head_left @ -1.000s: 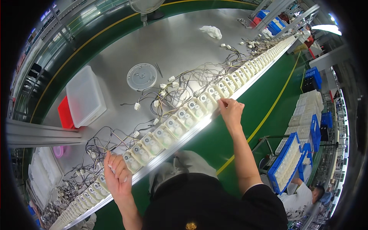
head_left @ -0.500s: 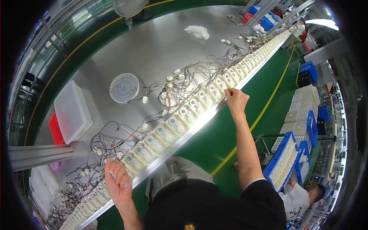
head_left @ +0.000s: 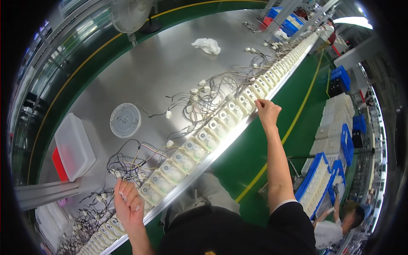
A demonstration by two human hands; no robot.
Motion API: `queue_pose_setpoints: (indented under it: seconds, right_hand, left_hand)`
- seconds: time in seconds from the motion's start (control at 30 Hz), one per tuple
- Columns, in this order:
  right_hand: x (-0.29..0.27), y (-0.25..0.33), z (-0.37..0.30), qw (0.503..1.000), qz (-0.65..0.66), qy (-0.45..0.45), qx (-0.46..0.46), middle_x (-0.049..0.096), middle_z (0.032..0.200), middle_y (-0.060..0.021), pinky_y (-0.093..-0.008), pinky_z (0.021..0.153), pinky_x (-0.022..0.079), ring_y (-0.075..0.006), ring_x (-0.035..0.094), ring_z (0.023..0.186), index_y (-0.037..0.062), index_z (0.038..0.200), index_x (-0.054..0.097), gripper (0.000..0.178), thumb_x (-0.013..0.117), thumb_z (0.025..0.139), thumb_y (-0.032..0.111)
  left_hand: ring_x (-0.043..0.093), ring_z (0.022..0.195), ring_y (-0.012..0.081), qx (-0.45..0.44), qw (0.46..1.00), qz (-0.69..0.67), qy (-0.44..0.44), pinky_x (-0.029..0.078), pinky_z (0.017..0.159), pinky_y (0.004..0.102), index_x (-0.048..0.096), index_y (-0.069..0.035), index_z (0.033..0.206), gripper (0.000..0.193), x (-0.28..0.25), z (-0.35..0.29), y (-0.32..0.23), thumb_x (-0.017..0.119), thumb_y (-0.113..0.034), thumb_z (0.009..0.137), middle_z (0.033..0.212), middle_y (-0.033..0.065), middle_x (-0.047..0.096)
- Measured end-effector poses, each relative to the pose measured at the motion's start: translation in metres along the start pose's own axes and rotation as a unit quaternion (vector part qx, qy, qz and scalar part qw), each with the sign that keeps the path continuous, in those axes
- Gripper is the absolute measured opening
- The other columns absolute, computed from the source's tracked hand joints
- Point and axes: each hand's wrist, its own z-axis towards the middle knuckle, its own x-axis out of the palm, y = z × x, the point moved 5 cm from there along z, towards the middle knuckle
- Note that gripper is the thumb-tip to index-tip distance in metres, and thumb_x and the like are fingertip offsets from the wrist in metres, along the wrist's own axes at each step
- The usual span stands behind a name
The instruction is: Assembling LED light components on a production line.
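Note:
A long row of cream-coloured plastic housings (head_left: 184, 160) with round parts inside runs diagonally along the table edge, on a pale metal rail (head_left: 229, 135). My right hand (head_left: 268, 114) is at the rail side of the row, thumb and fingertips pinched together against the edge of a housing. What it pinches, if anything, is too small to make out. My left hand (head_left: 129, 204) hovers over the near part of the row with its fingers curled in. Whatever is in that hand, if anything, is hidden. Tangled cables with white connectors (head_left: 197, 95) lie behind the row.
On the metal table (head_left: 161, 63) stand a round white lid (head_left: 125, 120), a translucent bin (head_left: 75, 146), a red bin (head_left: 59, 163) and crumpled white cloth (head_left: 207, 46). A fan (head_left: 129, 15) stands beyond. At right are blue crates (head_left: 314, 182) and a co-worker (head_left: 335, 231).
The view has shifted, so the lid and bins appear lower. Both hands keep much the same pose, the right still pinched by the row. The co-worker at lower right has moved an arm.

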Motion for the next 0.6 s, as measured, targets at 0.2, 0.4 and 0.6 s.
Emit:
queue_pose_setpoints:
  seconds: [0.2, 0.4, 0.6]
  right_hand:
    - [-0.003, 0.021, -0.012, 0.993, 0.091, 0.072, 0.003, 0.068, 0.082, -0.0143, -0.0313, 0.068, 0.049, -0.0210, 0.066, 0.072, 0.0024, 0.093, 0.068, 0.026, 0.065, 0.081, 0.026]
    - [0.000, -0.034, -0.028, 0.984, 0.120, 0.116, -0.060, 0.068, 0.088, -0.0159, -0.0362, 0.070, 0.051, -0.0275, 0.066, 0.078, 0.0022, 0.099, 0.068, 0.033, 0.063, 0.085, 0.031]
    - [-0.005, 0.000, -0.013, 0.923, 0.045, 0.374, -0.076, 0.069, 0.090, -0.0027, -0.0303, 0.080, 0.044, -0.0203, 0.061, 0.087, 0.0099, 0.095, 0.068, 0.056, 0.035, 0.093, 0.055]
  left_hand:
    - [0.031, 0.042, 0.0070, 0.168, 0.984, 0.046, -0.038, 0.025, 0.035, 0.0210, 0.043, -0.016, 0.073, 0.028, -0.040, 0.007, 0.008, 0.039, -0.029, 0.097, 0.060, -0.0047, 0.037]
    - [0.031, 0.044, 0.0033, 0.138, 0.985, 0.098, -0.041, 0.021, 0.034, 0.0177, 0.042, -0.014, 0.074, 0.024, -0.016, 0.037, 0.092, 0.059, -0.025, 0.087, 0.066, -0.0039, 0.039]
    - [0.030, 0.044, 0.0031, 0.152, 0.988, 0.013, -0.021, 0.017, 0.033, 0.0176, 0.042, -0.013, 0.075, 0.024, -0.020, 0.065, 0.127, 0.058, -0.026, 0.088, 0.068, -0.0028, 0.040]
